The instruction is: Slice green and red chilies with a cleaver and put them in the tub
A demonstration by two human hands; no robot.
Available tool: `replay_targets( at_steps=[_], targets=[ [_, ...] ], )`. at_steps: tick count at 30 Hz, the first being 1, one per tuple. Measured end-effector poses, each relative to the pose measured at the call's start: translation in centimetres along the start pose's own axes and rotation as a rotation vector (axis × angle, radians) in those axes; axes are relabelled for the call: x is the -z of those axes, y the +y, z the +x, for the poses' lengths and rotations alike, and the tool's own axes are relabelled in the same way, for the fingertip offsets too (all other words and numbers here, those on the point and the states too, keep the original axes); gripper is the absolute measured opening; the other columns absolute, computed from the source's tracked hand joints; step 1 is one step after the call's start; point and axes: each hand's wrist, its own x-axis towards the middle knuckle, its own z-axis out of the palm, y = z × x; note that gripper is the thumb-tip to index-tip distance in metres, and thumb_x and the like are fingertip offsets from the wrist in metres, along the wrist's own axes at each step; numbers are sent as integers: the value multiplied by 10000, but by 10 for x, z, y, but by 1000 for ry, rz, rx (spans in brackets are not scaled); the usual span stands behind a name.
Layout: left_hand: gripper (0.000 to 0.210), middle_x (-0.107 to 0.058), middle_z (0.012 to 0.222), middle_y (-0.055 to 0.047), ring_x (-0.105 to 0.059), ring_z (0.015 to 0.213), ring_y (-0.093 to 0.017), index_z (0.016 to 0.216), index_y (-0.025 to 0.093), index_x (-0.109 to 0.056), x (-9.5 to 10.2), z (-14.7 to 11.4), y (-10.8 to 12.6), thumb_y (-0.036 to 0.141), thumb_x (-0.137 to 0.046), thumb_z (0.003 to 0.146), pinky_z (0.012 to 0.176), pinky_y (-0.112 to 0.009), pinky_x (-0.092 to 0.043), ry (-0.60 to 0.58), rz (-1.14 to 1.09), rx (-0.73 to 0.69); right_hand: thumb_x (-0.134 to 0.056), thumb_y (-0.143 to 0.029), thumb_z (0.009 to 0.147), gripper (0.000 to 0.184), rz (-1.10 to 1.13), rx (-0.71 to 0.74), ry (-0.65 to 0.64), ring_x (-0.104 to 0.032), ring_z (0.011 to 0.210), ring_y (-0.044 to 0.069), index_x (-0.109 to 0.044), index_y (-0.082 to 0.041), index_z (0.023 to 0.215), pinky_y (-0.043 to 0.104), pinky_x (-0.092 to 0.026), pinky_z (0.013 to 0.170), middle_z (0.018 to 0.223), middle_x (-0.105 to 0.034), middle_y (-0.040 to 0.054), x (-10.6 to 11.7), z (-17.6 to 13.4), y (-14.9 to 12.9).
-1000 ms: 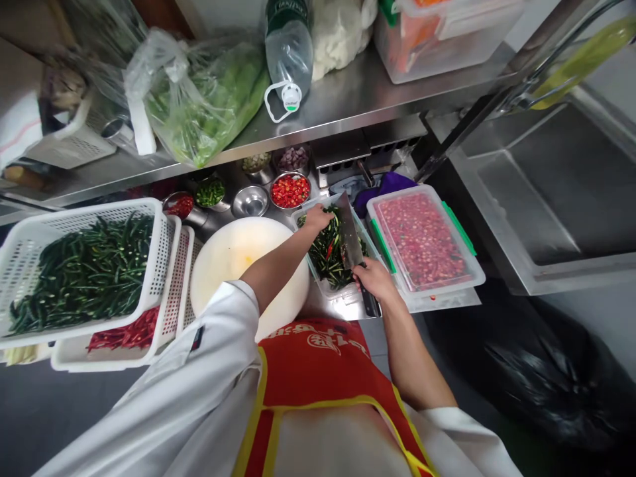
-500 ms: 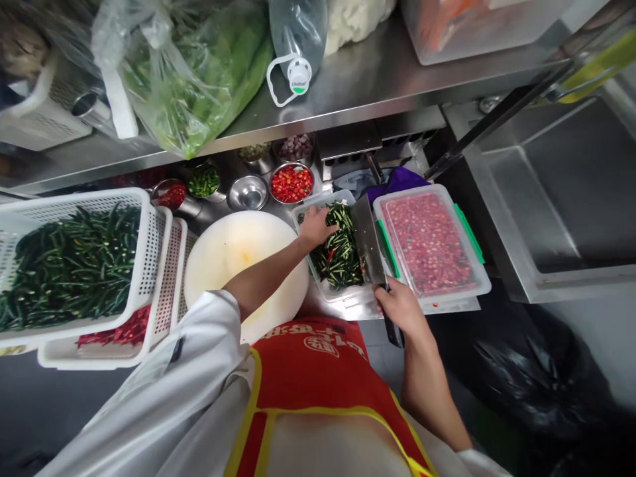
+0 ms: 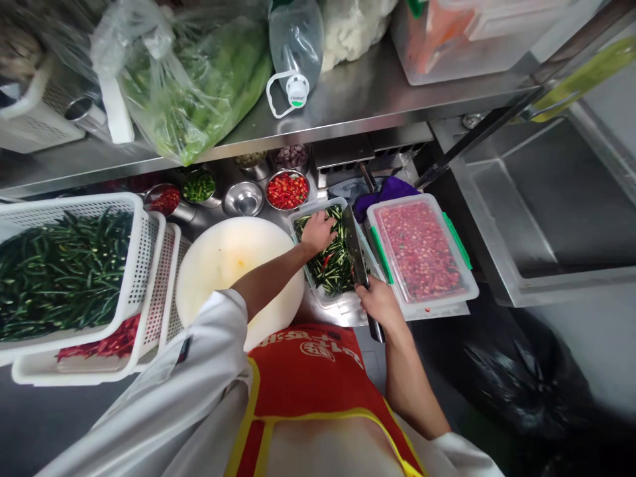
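Note:
My left hand (image 3: 318, 231) rests on cut green chillies (image 3: 334, 270) inside a clear plastic container (image 3: 332, 303). Its fingers are bent a little and apart, their tips partly sunk among the pieces. A few red bits lie among the green. My right hand (image 3: 379, 302) grips the handle of a cleaver (image 3: 354, 244). The blade stands on edge, over the right side of that container, its broad face towards the chillies. To the left lies a round white chopping board (image 3: 213, 265), under my left forearm.
White baskets of whole green chillies (image 3: 64, 275) and red chillies (image 3: 112, 341) stand left. Small metal bowls, one with chopped red chillies (image 3: 287, 190), line the back beneath a loaded steel shelf (image 3: 348, 109). Right are a lidded box of reddish pieces (image 3: 420, 248) and a sink (image 3: 527, 199).
The cleaver has shifted left over the container and its blade has turned more edge-on. My left hand has stayed on the chillies, its fingers drawn in slightly. The view has shifted a little.

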Motion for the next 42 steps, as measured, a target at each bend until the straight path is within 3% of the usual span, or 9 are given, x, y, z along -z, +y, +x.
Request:
replay_targets(
  at_steps=[6, 12, 17, 23, 26, 30, 35, 39, 42],
  targets=[
    [267, -502, 1226, -120, -446, 1186, -278, 1123, 195, -665, -8, -8, 4, 296, -515, 926, 1088, -405, -360, 3, 5, -55, -483, -325, 860, 172, -40, 33, 5, -605, 557, 175, -595, -209, 799, 259, -366, 572, 528, -592, 12, 9, 18, -6],
    [293, -506, 1213, -121, -460, 1173, -272, 1159, 179, -653, -2, -1, -7, 224, -485, 924, 1101, -387, -351, 47, -56, 114, -513, -392, 846, 189, 166, 6, -17, -591, 485, 170, -539, -226, 760, 259, -405, 522, 514, -587, -18, 20, -4, 10],
    [297, -497, 1236, -121, -450, 1174, -283, 1157, 186, -641, 4, -7, -16, 195, -458, 924, 1065, -402, -371, -27, 53, -2, -568, -430, 824, 212, 377, -64, -13, -581, 458, 169, -531, -226, 780, 268, -450, 490, 517, -572, -31, 25, -29, 27],
    [266, -514, 1225, -123, -449, 1179, -294, 1124, 203, -648, 4, -32, -3, 250, -475, 927, 1015, -425, -400, -56, 128, -122, -592, -446, 815, 238, 439, -82, 8, -571, 463, 162, -535, -219, 772, 265, -457, 478, 536, -576, -26, 25, -45, 33],
    [246, -559, 1172, -111, -492, 1128, -277, 1086, 208, -663, 2, -53, -1, 317, -513, 925, 983, -402, -418, -184, 168, -271, -589, -456, 817, 248, 426, -76, 10, -565, 457, 158, -534, -220, 766, 262, -453, 477, 524, -571, -30, 26, -49, 31],
    [194, -610, 1093, -86, -529, 1079, -243, 1007, 190, -695, -5, -79, 2, 189, -565, 863, 949, -358, -426, -424, 291, -389, -592, -480, 801, 276, 405, -52, 12, -554, 442, 155, -524, -217, 750, 263, -444, 478, 496, -555, -36, 26, -55, 30],
    [292, -573, 1167, -123, -504, 1134, -270, 1136, 180, -674, -9, -96, 13, 198, -468, 931, 913, -395, -441, -126, 296, -292, -610, -570, 733, 358, 399, -49, 31, -546, 441, 166, -510, -227, 710, 280, -437, 461, 492, -559, -27, 22, -62, 46],
    [264, -576, 1147, -110, -522, 1104, -284, 1110, 217, -700, -8, -98, 8, 230, -540, 900, 872, -411, -473, -214, 264, -188, -624, -586, 690, 373, 261, -49, -7, -572, 484, 192, -523, -231, 632, 304, -452, 501, 497, -592, 16, 16, -56, 54],
    [235, -574, 1159, -83, -519, 1103, -267, 1077, 229, -700, 4, -110, 1, 286, -534, 920, 878, -393, -486, -117, 157, -195, -631, -578, 668, 359, 260, -44, -46, -575, 492, 206, -531, -238, 613, 320, -460, 509, 501, -597, 24, 10, -56, 49]
  ],
)
